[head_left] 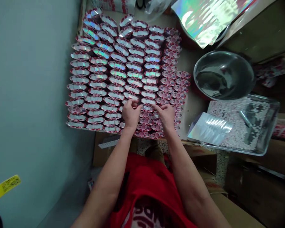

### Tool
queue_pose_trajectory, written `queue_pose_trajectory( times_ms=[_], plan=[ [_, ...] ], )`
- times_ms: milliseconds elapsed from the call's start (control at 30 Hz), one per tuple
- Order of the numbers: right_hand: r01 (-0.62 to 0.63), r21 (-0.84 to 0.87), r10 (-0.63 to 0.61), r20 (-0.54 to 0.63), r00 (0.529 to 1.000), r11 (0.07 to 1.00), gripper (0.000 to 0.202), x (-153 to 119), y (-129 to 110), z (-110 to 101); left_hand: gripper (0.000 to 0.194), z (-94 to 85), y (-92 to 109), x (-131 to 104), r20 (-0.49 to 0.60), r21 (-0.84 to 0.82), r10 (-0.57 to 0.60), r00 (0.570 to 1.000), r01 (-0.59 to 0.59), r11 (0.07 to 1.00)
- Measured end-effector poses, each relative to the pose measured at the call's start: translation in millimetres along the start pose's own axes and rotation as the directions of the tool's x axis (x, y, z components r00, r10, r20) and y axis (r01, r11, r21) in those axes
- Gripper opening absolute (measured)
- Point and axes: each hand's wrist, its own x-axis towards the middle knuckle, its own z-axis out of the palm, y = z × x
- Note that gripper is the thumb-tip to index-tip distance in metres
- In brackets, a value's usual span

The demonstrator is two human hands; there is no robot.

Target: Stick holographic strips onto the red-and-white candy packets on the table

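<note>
Rows of oval-topped red and white packages (117,66) stand close together on the table. Most tops at the left and middle carry a pale, shiny strip; those at the right (168,74) show a pink round spot instead. Both hands are over the near rows, right of the middle. My left hand (131,113) is closed, thumb and forefinger pinched at the left end of one oval top. At the other end of that top, my right hand (165,114) also has its fingers together. Whatever lies between the fingertips is too small to make out.
Right of the packages stands a metal bowl (224,76), with a clear tray (266,148) of small pale pieces and a tube nearer me. A silvery sheet (210,128) overlaps the tray. Shiny sheets (204,19) lie at the back right. A wall (30,79) borders the left.
</note>
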Motion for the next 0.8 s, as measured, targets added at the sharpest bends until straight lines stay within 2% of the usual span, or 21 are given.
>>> queue_pose_trajectory(
  times_ms=[33,67,100,167,200,233,267,333,400,467,600,700,800],
  plan=[
    [-0.001,0.052,0.001,-0.002,1.0,0.999,0.049,-4.2,-0.7,-1.7,0.02,-5.3,-0.8,-11.2,0.052,-0.109,-0.051,0.997,0.057,0.992],
    [0.002,0.089,-0.002,-0.004,1.0,0.996,0.05,-8.3,-1.4,-2.9,0.026,-10.1,-2.4,-23.9,0.141,-0.216,-0.135,0.981,0.163,0.963],
    [0.009,0.111,-0.009,-0.005,1.0,0.994,0.05,-12.0,-1.9,-3.5,0.035,-14.1,-4.6,-36.8,0.259,-0.3,-0.234,0.937,0.309,0.902],
    [0.018,0.128,-0.018,-0.002,1.0,0.992,0.051,-18.2,-2.6,-2.8,0.051,-18.4,-9.8,-59.5,0.481,-0.373,-0.386,0.787,0.582,0.723],
    [0.019,0.128,-0.02,0.004,1.0,0.992,0.052,-20.7,-2.5,-1.6,0.054,-18.7,-12.4,-67.9,0.55,-0.383,-0.419,0.722,0.664,0.642],
    [0.023,0.126,-0.024,0.011,1.0,0.992,0.053,-22.8,-1.9,-0.1,0.056,-18.0,-14.8,-73.7,0.584,-0.399,-0.43,0.689,0.704,0.587],
    [0.03,0.123,-0.032,0.018,0.999,0.992,0.055,-24.6,-0.9,1.3,0.056,-16.8,-17.0,-77.0,0.588,-0.424,-0.428,0.686,0.712,0.56],
    [0.044,0.128,-0.05,0.051,0.997,0.991,0.058,-27.0,2.5,3.2,0.054,-14.3,-21.0,-77.6,0.54,-0.479,-0.43,0.724,0.684,0.55],
    [0.01,0.187,-0.035,0.132,0.991,0.982,0.061,-28.4,7.3,2.2,0.05,-14.4,-24.8,-73.3,0.472,-0.507,-0.441,0.763,0.644,0.572],
    [-0.074,0.293,-0.001,0.249,0.968,0.953,0.061,-29.8,12.1,-2.4,0.046,-18.1,-28.8,-68.0,0.407,-0.494,-0.415,0.814,0.578,0.65],
    [-0.179,0.425,-0.017,0.417,0.909,0.888,0.059,-34.6,18.4,-17.3,0.038,-29.0,-35.8,-62.1,0.275,-0.39,-0.247,0.929,0.342,0.855],
    [-0.209,0.45,-0.016,0.447,0.895,0.868,0.064,-38.8,21.1,-23.7,0.037,-32.6,-39.7,-61.2,0.246,-0.326,-0.211,0.946,0.286,0.901],
    [-0.203,0.462,0.01,0.387,0.922,0.864,0.056,-40.6,25.4,-21.1,0.035,-32.4,-42.3,-58.0,0.278,-0.288,-0.199,0.94,0.279,0.916]
  ],
)
